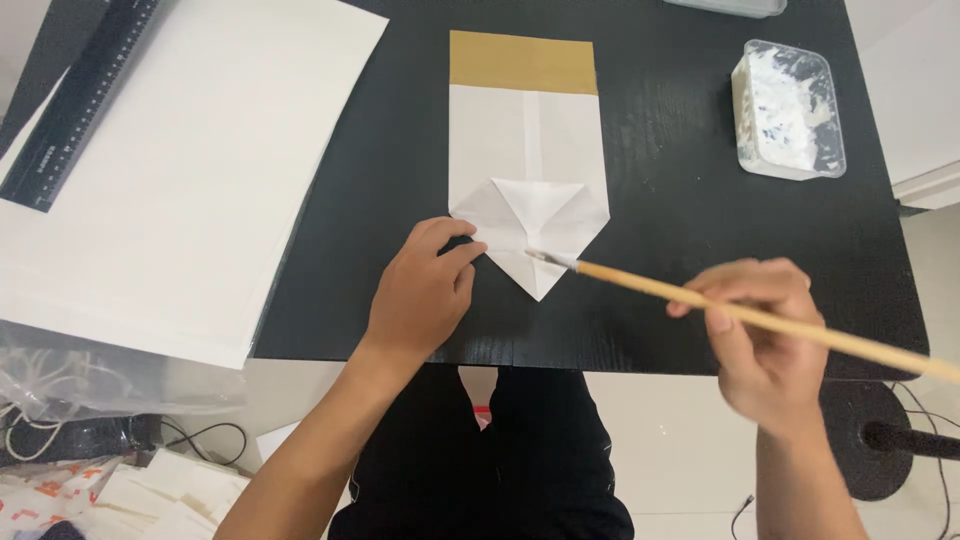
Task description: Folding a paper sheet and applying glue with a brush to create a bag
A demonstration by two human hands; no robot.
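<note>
At frame centre the left hand (425, 290) presses its fingertips on the lower left edge of a folded white paper bag (527, 170). The right hand (765, 340), lower right, pinches a long wooden brush (700, 300), its tip touching the bag's pointed flap. The bag lies on the black tabletop (680, 200); a plastic tub of white paste (788, 108) sits upper right, large white sheets (190, 170) and a black ruler (80, 100) upper left.

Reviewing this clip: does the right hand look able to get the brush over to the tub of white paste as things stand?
Probably yes. The right hand holds the brush over bare black table, and nothing stands between it and the paste tub.
</note>
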